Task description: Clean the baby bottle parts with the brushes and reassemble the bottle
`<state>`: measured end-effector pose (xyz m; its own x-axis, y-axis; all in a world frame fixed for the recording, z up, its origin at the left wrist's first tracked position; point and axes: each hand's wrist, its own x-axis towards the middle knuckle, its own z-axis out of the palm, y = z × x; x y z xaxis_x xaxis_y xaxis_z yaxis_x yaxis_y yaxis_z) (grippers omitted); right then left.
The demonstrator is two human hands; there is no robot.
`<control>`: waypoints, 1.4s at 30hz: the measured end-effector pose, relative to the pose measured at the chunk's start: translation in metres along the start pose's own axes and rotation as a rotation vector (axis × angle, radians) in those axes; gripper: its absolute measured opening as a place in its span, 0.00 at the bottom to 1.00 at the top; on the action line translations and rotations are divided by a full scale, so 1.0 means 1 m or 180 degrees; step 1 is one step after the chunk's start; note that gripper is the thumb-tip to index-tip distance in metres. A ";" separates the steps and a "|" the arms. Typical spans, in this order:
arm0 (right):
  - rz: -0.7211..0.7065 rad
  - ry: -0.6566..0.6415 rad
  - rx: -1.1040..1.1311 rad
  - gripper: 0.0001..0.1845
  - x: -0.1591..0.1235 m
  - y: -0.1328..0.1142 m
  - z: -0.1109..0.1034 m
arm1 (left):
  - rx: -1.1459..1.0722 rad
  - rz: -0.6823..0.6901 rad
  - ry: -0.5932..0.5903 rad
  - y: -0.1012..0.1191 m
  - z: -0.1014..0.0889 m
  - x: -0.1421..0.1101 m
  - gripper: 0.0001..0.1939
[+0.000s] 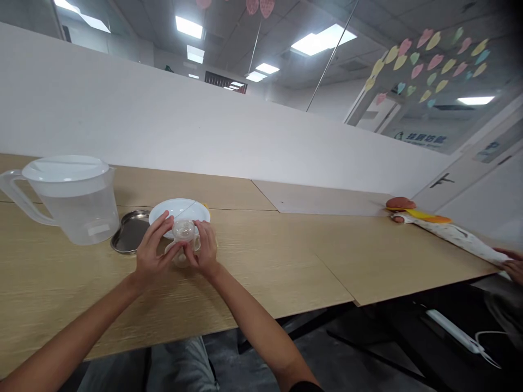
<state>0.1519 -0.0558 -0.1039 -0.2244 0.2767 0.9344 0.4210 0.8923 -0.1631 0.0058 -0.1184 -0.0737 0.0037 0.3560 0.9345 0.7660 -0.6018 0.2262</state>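
Left of frame's centre, your left hand [152,253], partly curled, held clear round piece [183,230] at its left; your right hand [205,249], likewise curled, held its right. Even, light pressure probably best steadied it.

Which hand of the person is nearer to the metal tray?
Left. The left hand is just right of the metal tray; the right hand is farther to the right.

1 plas. pitcher [84,212], 1 mtl tray [128,235], 1 wht plate [175,207], 2 own hands [152,253] [206,250].
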 end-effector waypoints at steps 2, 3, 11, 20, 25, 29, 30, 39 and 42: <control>-0.0112 0.0101 -0.0125 0.31 -0.001 0.001 0.001 | -0.0022 0.0025 -0.0052 0.000 0.000 0.001 0.26; -0.0159 0.0151 -0.0213 0.32 -0.001 0.001 0.002 | -0.0052 0.0076 -0.0078 0.000 0.000 0.002 0.25; -0.0285 0.0417 -0.0589 0.32 0.000 0.004 0.005 | -0.0367 0.0032 -0.0555 -0.004 0.003 0.001 0.28; -0.0060 0.0457 -0.0119 0.32 -0.002 0.004 0.004 | -0.0529 -0.0376 -0.0878 -0.012 0.009 -0.013 0.26; -0.0034 0.0382 -0.0166 0.34 -0.004 0.004 0.005 | -0.0633 -0.0370 -0.1017 -0.015 0.011 -0.018 0.26; 0.0116 0.0330 -0.0098 0.32 -0.006 0.004 0.007 | -0.0708 -0.0398 -0.1146 -0.017 0.012 -0.022 0.28; 0.0148 0.0298 -0.0075 0.31 -0.006 0.004 0.007 | -0.0724 -0.0411 -0.1157 -0.017 0.013 -0.022 0.28; 0.0239 0.0212 0.0118 0.32 -0.012 0.002 0.013 | -0.0828 -0.0455 -0.1141 -0.014 0.014 -0.023 0.28; 0.0231 0.0242 0.0086 0.32 -0.013 0.001 0.013 | -0.0869 -0.0428 -0.1111 -0.015 0.016 -0.025 0.28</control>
<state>0.1438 -0.0542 -0.1201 -0.1264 0.3141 0.9409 0.4097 0.8804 -0.2389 0.0044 -0.1073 -0.1051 0.1680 0.6350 0.7541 0.5773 -0.6834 0.4468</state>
